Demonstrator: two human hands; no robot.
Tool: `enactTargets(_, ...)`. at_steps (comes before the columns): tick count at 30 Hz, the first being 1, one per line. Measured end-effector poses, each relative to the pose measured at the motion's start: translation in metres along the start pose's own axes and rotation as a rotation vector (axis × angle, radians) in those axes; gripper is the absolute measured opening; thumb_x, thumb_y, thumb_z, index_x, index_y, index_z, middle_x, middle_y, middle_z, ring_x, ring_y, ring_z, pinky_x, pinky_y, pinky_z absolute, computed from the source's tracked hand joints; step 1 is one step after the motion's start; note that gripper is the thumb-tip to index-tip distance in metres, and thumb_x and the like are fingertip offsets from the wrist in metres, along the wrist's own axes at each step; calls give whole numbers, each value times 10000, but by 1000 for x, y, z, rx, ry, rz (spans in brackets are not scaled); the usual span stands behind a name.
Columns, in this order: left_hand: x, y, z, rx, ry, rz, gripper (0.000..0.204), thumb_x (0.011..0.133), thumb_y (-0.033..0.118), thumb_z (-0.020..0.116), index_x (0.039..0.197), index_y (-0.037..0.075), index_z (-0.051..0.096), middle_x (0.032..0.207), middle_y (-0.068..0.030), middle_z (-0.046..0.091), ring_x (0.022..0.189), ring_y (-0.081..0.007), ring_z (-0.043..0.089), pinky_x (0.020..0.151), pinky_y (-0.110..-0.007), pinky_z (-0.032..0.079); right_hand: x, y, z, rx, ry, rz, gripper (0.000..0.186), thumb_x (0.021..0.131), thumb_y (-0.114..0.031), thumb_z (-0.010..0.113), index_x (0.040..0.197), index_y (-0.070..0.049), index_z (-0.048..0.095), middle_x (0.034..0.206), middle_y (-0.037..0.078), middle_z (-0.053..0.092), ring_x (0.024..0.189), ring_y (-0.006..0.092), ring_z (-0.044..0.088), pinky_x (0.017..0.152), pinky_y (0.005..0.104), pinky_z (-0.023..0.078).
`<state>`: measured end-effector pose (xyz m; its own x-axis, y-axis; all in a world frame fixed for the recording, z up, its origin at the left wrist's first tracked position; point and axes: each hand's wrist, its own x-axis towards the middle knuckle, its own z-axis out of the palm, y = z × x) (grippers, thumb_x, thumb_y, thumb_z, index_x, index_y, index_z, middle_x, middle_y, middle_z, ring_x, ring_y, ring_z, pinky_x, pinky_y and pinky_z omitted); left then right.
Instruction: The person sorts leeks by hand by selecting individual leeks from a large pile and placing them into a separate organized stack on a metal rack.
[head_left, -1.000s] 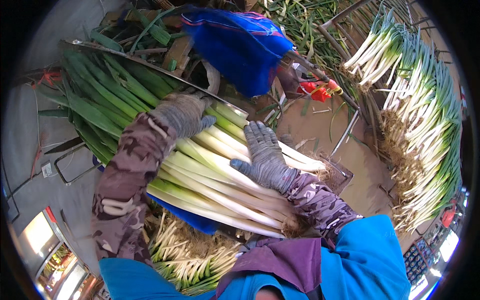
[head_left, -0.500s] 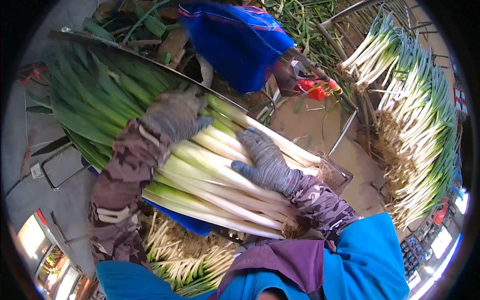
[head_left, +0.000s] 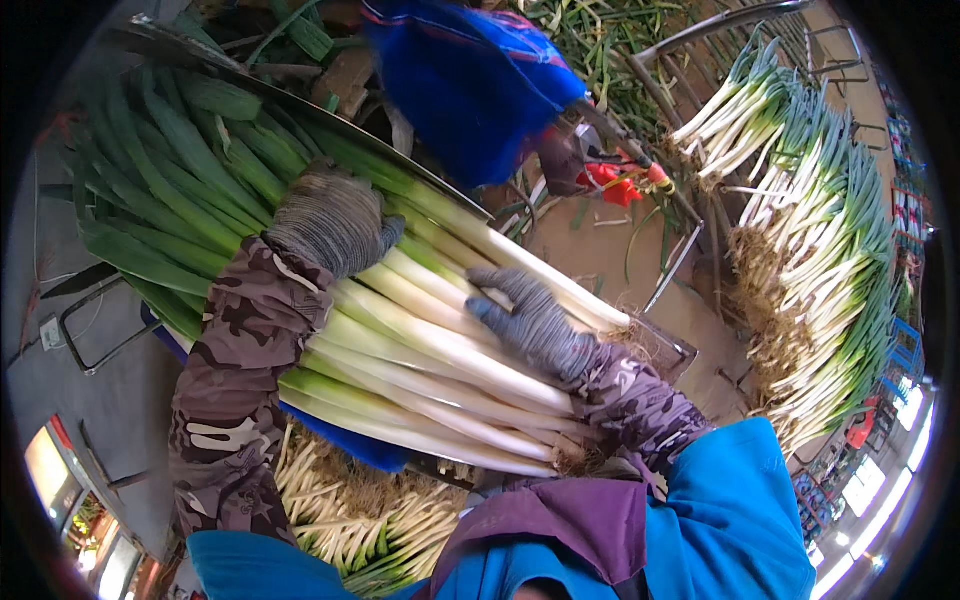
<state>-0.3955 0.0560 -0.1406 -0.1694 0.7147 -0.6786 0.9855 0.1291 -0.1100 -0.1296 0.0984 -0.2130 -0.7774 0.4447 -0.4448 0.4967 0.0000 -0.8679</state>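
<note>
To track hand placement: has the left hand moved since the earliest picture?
Yes. The left hand has shifted leftward, toward the leeks' green leaves, judged against the right end of the long metal edge beyond it.

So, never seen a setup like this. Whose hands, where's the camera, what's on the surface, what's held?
No robot here: these are a person's own two gloved hands. The camera is a fisheye worn on the head, looking down, so straight edges bend near the rim; picture left is the person's left.

Leek-like stalks lie side by side, green leaves to the left, white rooted ends to the right. The left hand is over the greener part; the right hand is at the white part, slightly blurred. How firm either grip is, I can't tell.

A long row of similar plants lies at the right.
</note>
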Motion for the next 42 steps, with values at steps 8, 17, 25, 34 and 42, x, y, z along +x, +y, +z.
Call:
enactTargets(8,-3,-3,1,25,125,63,469,975,451,482,1058,54,717,1023,-150,682,1080,-284,611,1087,-432,370,73,38,-26,-641,151,-200,337,894,-396,666,1003,-78,658,895,171,658,861,366,649,762,465,518)
enactTargets(17,25,-2,-14,-117,-109,-36,529,1004,490,390,1327,122,587,1233,-190,649,1157,-349,609,1033,-473,442,80,52,-33,-643,-20,-45,417,988,-461,495,1065,-72,622,874,236,685,833,413,671,753,510,519)
enactTargets(25,62,0,10,-98,-140,-106,547,966,503,447,1225,76,671,1264,-182,645,1164,-383,613,1001,-483,475,73,31,-28,-702,262,-289,262,933,-317,608,1043,-80,629,869,169,660,888,374,644,782,483,509)
enactTargets(34,15,0,-9,-63,-132,-78,526,980,456,444,1150,26,695,1129,-237,678,1050,-366,664,943,-507,504,27,-40,-10,-249,-379,26,906,963,-633,450,1500,73,264,1517,298,342,1428,385,329,1180,410,269)
enactTargets(42,37,-5,6,-194,-112,12,616,949,596,479,977,28,717,941,-207,684,839,-321,668,814,-469,534,4,-13,-6,-236,-292,7,1011,886,-652,561,1519,62,225,1545,309,277,1454,416,262,1200,423,217)
